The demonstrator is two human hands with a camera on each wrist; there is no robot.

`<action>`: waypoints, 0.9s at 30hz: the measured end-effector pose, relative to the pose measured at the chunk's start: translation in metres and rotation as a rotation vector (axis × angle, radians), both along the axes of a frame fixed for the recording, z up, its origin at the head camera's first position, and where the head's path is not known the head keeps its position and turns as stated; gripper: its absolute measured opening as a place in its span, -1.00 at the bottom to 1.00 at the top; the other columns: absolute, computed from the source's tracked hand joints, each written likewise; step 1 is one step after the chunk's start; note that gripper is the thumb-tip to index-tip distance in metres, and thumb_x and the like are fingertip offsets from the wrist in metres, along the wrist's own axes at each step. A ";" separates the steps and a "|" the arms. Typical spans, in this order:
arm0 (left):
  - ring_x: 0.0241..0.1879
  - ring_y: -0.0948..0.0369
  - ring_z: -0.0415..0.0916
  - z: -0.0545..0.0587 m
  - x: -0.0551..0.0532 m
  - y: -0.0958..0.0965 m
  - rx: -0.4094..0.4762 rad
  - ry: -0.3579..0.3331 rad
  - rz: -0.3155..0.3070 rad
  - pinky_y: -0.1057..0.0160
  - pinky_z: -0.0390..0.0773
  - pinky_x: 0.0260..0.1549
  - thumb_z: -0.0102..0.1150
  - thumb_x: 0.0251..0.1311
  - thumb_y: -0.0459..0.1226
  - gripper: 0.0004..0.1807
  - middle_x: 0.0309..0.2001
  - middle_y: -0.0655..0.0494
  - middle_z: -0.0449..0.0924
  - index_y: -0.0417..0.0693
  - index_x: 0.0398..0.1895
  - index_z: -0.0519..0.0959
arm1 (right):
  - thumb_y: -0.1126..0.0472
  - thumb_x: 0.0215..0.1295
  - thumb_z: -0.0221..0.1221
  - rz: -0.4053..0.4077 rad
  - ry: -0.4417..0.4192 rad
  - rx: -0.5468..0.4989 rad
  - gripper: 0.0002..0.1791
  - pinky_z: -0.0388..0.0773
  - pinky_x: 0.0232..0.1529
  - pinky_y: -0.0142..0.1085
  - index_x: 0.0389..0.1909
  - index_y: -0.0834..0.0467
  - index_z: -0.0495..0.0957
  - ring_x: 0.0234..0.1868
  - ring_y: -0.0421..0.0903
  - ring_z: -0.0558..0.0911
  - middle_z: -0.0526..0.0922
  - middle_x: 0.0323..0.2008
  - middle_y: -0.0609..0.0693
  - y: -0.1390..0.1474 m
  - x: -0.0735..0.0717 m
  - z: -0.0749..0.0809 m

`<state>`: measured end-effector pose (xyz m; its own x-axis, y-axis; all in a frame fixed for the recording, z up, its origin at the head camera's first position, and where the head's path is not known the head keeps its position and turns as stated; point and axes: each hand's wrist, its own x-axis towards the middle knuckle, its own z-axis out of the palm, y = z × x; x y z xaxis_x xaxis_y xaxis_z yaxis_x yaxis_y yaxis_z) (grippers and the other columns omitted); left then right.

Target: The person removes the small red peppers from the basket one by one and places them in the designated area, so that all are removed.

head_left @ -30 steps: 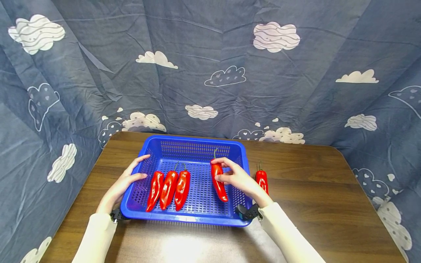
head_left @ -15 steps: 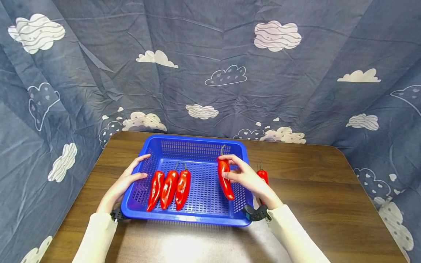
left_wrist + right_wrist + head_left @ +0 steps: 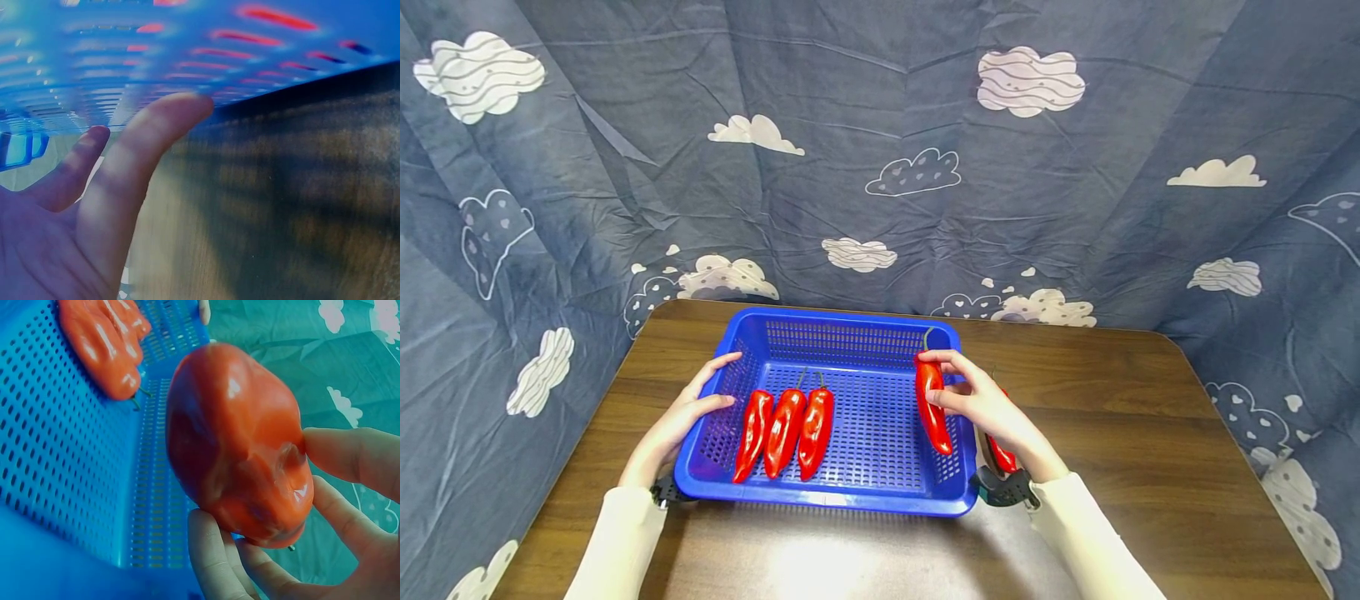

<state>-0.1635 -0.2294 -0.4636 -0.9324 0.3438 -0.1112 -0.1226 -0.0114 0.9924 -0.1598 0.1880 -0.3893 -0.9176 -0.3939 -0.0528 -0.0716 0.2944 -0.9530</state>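
Note:
My right hand (image 3: 988, 406) holds a long red pepper (image 3: 932, 408) between thumb and fingers, over the right end of the blue basket (image 3: 827, 498). In the right wrist view this glossy pepper (image 3: 234, 437) is seen end-on, with fingertips on its sides. My left hand (image 3: 679, 417) is at the basket's left side, thumb and forefinger extended and spread at the rim. From the left wrist, the thumb (image 3: 128, 181) is close against the slotted outer wall (image 3: 187, 69). Three red peppers (image 3: 784, 433) lie side by side in the basket's left half, stems pointing away.
Another red pepper (image 3: 1002, 457) lies on the wooden table (image 3: 1120, 417) right of the basket, partly hidden behind my right hand. A grey-blue cloth with white clouds (image 3: 880, 150) hangs behind the table and along both sides.
My right hand has moved to the right with the pepper, from over the basket floor to near its right wall. The left hand and the three lying peppers have stayed put.

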 end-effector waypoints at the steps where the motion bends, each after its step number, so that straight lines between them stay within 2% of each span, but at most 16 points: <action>1: 0.10 -0.16 0.33 0.000 0.000 0.000 0.001 0.003 -0.001 -0.03 0.54 -0.11 -0.07 0.32 -0.39 -0.31 0.37 -0.30 -0.01 0.17 0.47 0.04 | 0.30 0.27 0.17 -0.002 0.001 -0.001 -0.47 0.58 -0.19 -0.19 0.27 0.16 0.34 -0.24 0.05 0.59 0.38 0.03 0.30 0.001 0.000 0.000; 16: 0.14 -0.17 0.28 0.000 0.000 0.001 0.012 -0.009 -0.003 -0.04 0.52 -0.08 -0.07 0.32 -0.40 -0.31 0.38 -0.30 -0.03 0.15 0.48 0.02 | 0.30 0.27 0.16 -0.060 0.005 0.015 -0.46 0.59 -0.16 -0.13 0.28 0.18 0.33 -0.15 0.11 0.60 0.36 0.15 0.34 0.020 0.002 0.001; 27: 0.10 -0.14 0.32 0.000 0.000 0.000 0.018 0.002 -0.011 -0.05 0.53 -0.10 -0.09 0.32 -0.42 -0.31 0.36 -0.32 -0.01 0.14 0.48 0.02 | 0.31 0.26 0.16 -0.098 0.005 -0.004 -0.45 0.58 -0.18 -0.12 0.28 0.21 0.32 -0.11 0.16 0.58 0.36 0.13 0.36 0.036 0.006 0.002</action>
<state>-0.1633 -0.2293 -0.4639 -0.9289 0.3556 -0.1037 -0.1213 -0.0275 0.9922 -0.1540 0.2241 -0.3877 -0.9522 -0.3020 -0.0466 -0.0473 0.2962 -0.9540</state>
